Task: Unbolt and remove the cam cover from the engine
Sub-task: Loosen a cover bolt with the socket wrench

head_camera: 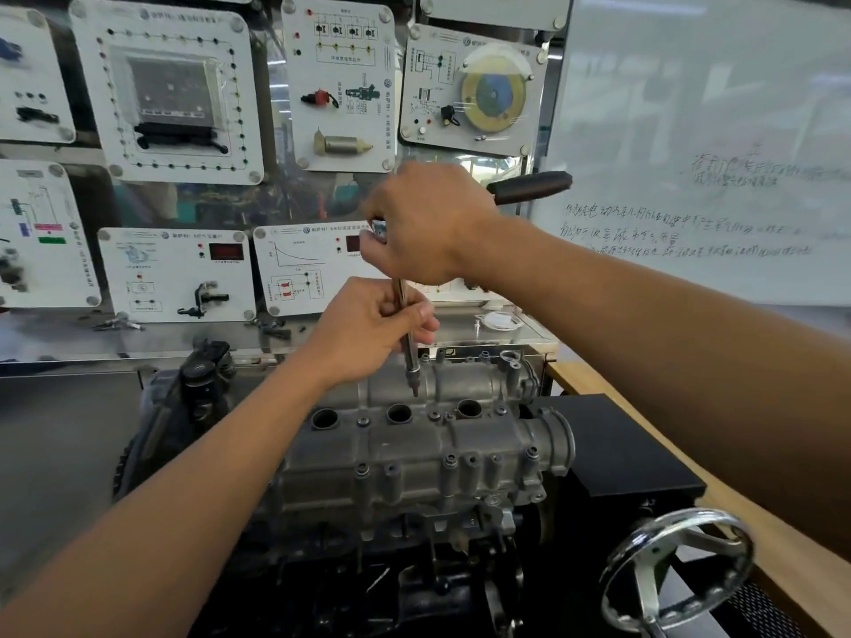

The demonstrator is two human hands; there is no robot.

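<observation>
Head view: grey cast-metal cam cover [405, 453] seated on engine [299, 527], at 6 o'clock. Left hand [368, 329] grasps slim steel extension bar [409, 354]; right hand [428, 223], 12 o'clock above, grasps black-handled ratchet [529, 186].

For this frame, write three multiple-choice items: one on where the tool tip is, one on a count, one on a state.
1. Where does the extension bar tip sit?
A. on the cam cover
B. on the handwheel
C. on the whiteboard
2. How many open round wells show in the cover's top?
A. one
B. three
C. six
3. The cam cover is:
A. lifted clear
B. seated on the engine
C. lying on the bench

1 A: the tip comes down on the cover behind the wells.
2 B: three dark holes in a row.
3 B: it sits flush, left grip round the bar, right grip on the ratchet.
</observation>
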